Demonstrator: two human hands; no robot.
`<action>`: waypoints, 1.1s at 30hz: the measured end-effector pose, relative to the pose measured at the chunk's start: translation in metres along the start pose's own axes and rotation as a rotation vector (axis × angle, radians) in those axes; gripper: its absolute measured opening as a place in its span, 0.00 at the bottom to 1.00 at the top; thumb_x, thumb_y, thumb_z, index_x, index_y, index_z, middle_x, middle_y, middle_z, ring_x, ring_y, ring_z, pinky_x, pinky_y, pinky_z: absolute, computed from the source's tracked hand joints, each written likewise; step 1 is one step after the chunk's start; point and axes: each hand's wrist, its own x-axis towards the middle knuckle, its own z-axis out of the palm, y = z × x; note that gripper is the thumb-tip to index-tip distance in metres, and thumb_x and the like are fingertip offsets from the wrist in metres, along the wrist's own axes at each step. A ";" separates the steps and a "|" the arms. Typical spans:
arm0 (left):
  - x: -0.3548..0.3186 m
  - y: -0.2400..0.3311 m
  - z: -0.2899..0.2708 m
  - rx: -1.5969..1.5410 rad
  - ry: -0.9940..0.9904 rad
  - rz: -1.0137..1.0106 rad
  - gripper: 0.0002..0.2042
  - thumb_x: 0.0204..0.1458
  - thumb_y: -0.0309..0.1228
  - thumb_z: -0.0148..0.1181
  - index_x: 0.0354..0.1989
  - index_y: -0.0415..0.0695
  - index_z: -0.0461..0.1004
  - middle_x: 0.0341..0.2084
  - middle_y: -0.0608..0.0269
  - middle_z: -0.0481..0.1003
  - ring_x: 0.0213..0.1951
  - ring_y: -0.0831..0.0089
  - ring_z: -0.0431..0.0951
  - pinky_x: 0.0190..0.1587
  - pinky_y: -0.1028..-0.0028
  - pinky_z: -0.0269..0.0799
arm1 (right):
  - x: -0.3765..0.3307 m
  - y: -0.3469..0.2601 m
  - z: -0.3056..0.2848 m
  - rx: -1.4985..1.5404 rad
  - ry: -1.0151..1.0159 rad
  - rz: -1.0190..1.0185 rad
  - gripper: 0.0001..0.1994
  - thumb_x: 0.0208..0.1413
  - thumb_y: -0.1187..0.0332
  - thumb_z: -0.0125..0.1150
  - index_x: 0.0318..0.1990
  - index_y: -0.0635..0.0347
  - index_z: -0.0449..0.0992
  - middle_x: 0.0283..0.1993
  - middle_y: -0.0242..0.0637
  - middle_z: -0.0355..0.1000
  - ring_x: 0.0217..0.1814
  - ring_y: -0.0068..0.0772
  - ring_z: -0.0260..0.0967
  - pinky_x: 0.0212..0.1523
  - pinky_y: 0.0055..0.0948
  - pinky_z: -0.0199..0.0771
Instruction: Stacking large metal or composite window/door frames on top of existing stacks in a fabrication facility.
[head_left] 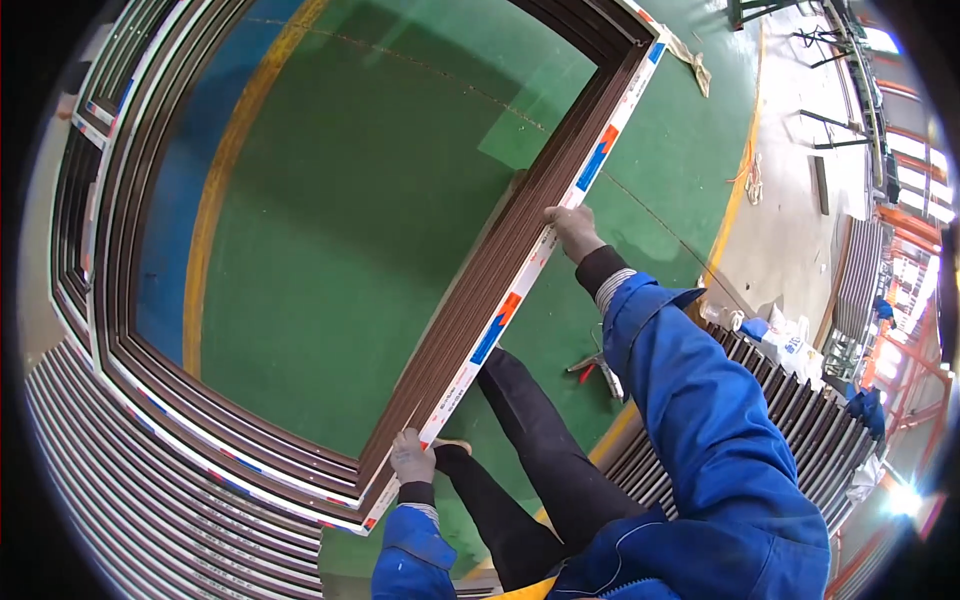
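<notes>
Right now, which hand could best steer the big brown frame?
Probably the right hand: it grips midway along the frame, arm stretched out. The left hand only pinches the near corner.

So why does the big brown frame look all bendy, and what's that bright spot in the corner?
In the head view, the fisheye lens bends the straight brown window frame with white taped edge toward the black round rim; glare flares white at the lower right; the left hand and right hand gripping the frame look sharp, and the shiny green floor shows soft reflections.
</notes>
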 end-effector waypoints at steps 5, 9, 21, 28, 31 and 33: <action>0.012 0.014 0.011 -0.057 0.000 0.004 0.17 0.41 0.29 0.72 0.37 0.44 0.70 0.40 0.52 0.74 0.47 0.51 0.77 0.48 0.57 0.77 | 0.018 0.008 -0.001 0.123 0.051 0.084 0.08 0.43 0.74 0.68 0.30 0.70 0.78 0.26 0.41 0.75 0.26 0.38 0.75 0.28 0.38 0.76; 0.012 0.006 0.014 -0.071 0.006 -0.018 0.16 0.41 0.28 0.71 0.36 0.44 0.70 0.40 0.51 0.74 0.47 0.51 0.77 0.49 0.57 0.77 | 0.026 0.015 0.004 0.101 0.056 0.136 0.06 0.44 0.75 0.66 0.29 0.70 0.78 0.26 0.41 0.74 0.26 0.40 0.74 0.27 0.39 0.75; -0.030 -0.081 0.012 -0.570 0.366 -0.130 0.34 0.54 0.41 0.66 0.66 0.36 0.63 0.59 0.37 0.69 0.61 0.41 0.68 0.63 0.51 0.64 | 0.055 0.091 -0.019 -0.588 -0.460 -0.593 0.11 0.63 0.62 0.56 0.41 0.60 0.77 0.31 0.33 0.72 0.31 0.29 0.73 0.34 0.34 0.77; -0.107 -0.315 0.104 -0.480 0.626 -1.089 0.54 0.47 0.54 0.71 0.73 0.31 0.48 0.70 0.30 0.52 0.73 0.40 0.50 0.73 0.52 0.48 | -0.070 0.186 0.082 0.276 -0.432 0.234 0.10 0.58 0.63 0.61 0.44 0.55 0.75 0.45 0.36 0.75 0.51 0.39 0.73 0.57 0.42 0.74; -0.128 -0.351 0.139 -0.623 0.468 -1.067 0.53 0.44 0.52 0.74 0.68 0.25 0.54 0.66 0.27 0.59 0.69 0.42 0.59 0.71 0.56 0.54 | -0.149 0.221 0.114 0.258 -0.467 0.341 0.10 0.59 0.64 0.58 0.44 0.57 0.74 0.47 0.39 0.76 0.51 0.42 0.73 0.57 0.45 0.74; -0.150 -0.400 0.166 -0.926 0.492 -0.980 0.40 0.45 0.47 0.74 0.57 0.23 0.68 0.51 0.30 0.75 0.54 0.47 0.77 0.60 0.60 0.69 | -0.175 0.244 0.138 0.292 -0.505 0.395 0.08 0.59 0.66 0.56 0.43 0.58 0.74 0.46 0.39 0.75 0.51 0.43 0.73 0.57 0.45 0.74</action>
